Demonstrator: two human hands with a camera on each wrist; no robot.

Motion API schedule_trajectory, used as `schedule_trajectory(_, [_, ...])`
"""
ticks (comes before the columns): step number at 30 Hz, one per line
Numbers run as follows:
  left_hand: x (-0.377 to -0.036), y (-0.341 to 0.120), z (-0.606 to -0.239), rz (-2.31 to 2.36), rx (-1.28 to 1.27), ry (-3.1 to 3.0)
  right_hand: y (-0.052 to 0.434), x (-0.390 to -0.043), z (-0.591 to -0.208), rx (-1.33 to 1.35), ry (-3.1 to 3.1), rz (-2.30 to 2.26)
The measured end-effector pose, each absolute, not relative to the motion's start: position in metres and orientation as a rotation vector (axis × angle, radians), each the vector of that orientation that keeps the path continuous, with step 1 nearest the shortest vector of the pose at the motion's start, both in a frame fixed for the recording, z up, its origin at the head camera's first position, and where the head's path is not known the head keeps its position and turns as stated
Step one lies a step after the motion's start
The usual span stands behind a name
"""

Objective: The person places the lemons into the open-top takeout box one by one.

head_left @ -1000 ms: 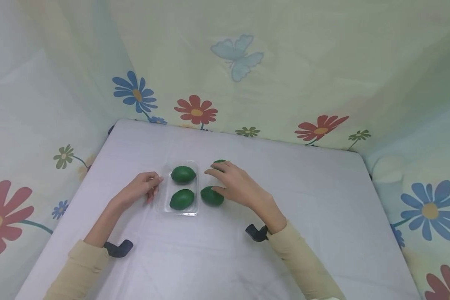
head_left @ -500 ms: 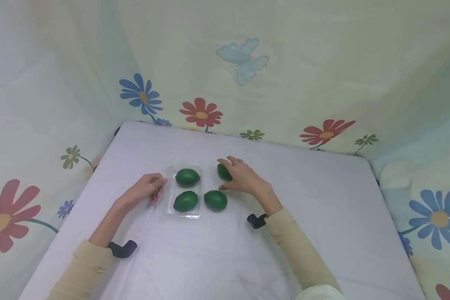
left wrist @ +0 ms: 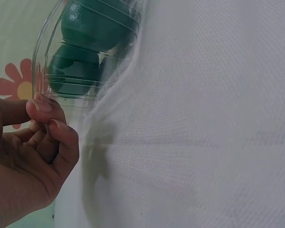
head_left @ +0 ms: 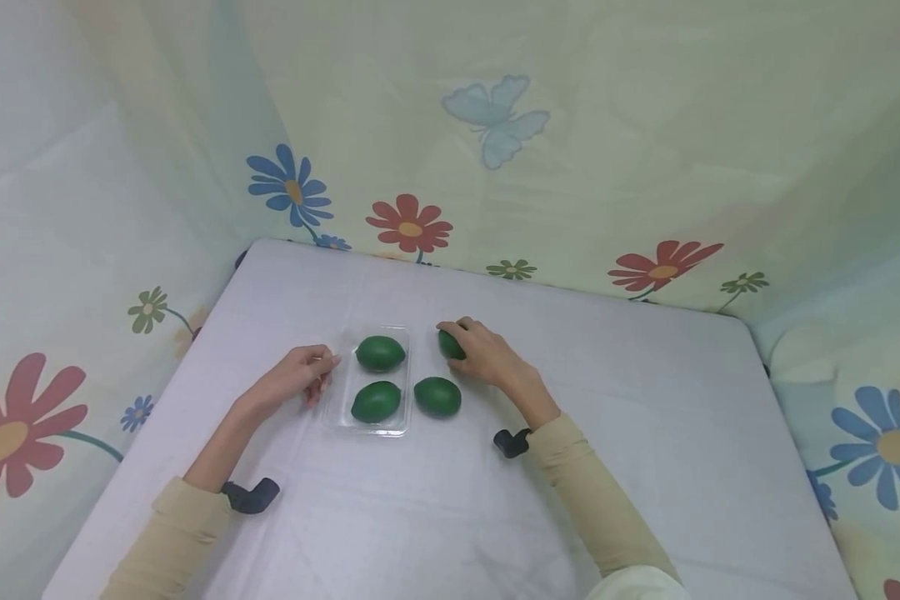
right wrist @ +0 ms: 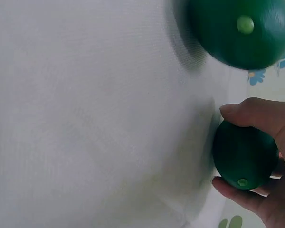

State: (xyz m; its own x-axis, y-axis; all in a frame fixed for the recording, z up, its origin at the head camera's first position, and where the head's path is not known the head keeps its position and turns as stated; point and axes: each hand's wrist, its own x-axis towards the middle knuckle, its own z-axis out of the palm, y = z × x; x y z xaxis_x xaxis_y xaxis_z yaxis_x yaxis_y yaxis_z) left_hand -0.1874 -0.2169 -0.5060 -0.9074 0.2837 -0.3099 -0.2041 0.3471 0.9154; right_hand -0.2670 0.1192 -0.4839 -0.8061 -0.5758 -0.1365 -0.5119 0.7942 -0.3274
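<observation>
I see the right hand (head_left: 487, 353), spread wider earlier, now grips the far green fruit (right wrist: 244, 154), seemingly secured; the left hand (left wrist: 31, 154) pinches the clear tray (head_left: 378, 432).

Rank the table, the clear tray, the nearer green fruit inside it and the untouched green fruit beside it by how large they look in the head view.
1. Table
2. Clear tray
3. Nearer fruit in the tray and untouched fruit beside it: too alike in size to rank.
</observation>
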Motion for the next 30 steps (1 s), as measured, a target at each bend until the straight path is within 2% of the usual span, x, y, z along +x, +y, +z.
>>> schedule_trajectory(13, [-0.186, -0.215, -0.502, 1.572, 0.075, 2.2, 0.138, -0.248, -0.471, -0.882, 2.816, -0.477])
schedule_trajectory(23, [-0.185, -0.219, -0.498, 1.523, 0.067, 2.231, 0.143, -0.203, -0.44, -1.132, 2.823, -0.506])
schedule_trajectory(30, [-0.186, -0.216, -0.501, 1.532, 0.078, 2.207, 0.123, -0.193, -0.426, -1.307, 2.762, -0.574])
